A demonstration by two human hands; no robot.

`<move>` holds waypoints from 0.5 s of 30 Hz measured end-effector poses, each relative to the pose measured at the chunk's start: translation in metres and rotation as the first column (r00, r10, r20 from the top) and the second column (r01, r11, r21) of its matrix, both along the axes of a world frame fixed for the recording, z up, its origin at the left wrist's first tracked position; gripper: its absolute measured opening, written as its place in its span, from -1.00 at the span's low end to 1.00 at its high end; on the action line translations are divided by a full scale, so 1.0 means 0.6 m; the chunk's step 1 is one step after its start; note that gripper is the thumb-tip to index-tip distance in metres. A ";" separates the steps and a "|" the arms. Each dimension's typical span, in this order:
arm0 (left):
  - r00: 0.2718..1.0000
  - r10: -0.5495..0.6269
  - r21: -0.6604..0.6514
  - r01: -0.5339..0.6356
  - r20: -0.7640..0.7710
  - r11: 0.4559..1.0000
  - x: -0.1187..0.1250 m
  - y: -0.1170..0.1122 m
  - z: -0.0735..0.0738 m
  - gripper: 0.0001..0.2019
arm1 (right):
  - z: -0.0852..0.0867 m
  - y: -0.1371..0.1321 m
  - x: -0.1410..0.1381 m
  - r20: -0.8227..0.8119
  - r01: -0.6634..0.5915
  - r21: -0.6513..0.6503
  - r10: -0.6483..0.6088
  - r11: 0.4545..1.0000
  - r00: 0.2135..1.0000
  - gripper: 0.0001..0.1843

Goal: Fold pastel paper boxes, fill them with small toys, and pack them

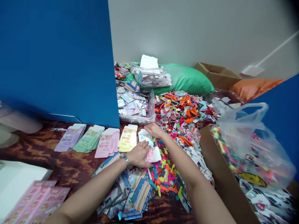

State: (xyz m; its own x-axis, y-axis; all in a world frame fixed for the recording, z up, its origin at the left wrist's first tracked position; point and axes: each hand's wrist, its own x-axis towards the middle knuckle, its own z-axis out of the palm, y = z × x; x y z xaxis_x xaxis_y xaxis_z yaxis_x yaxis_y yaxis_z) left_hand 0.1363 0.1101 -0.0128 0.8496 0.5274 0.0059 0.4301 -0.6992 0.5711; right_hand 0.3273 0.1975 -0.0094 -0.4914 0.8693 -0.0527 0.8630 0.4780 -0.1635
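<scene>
My left hand (139, 154), with a watch (125, 160) on its wrist, closes over the left edge of a small pink-and-white folded carton (154, 155). Just beyond it, light-blue folded cartons (144, 135) lie in a stack, and my right hand (155, 130) grips their far right corner with its fingers together. Parts of both the pink carton and the blue stack are hidden by the hands. To the left run stacks of yellow (127, 137), pink (107, 142), green (89, 138) and purple (70, 137) cartons, printed faces up.
Printed cards (130, 199) and colourful balloons (165, 174) are heaped under my arms. Behind stands a clear bin of packets (137, 119). A cardboard box (217, 168) and a plastic bag (259, 146) stand right. A blue panel (58, 62) rises at back left; pink sheets (39, 202) lie front left.
</scene>
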 end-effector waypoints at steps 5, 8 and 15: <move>1.000 -0.001 -0.018 0.001 -0.002 1.000 0.000 0.000 -0.003 -0.20 | 0.014 -0.032 0.105 0.108 0.209 -0.003 -0.208 0.978 0.972 -0.54; 1.000 -0.005 -0.026 0.006 0.009 1.000 0.001 0.000 -0.007 -0.19 | 0.037 -0.066 0.168 0.199 0.326 0.009 -0.321 0.945 0.926 -0.61; 0.999 0.030 -0.031 -0.029 0.025 0.999 0.001 -0.003 -0.011 -0.18 | 0.057 -0.060 0.123 0.231 0.350 0.135 -0.373 0.927 0.899 -0.55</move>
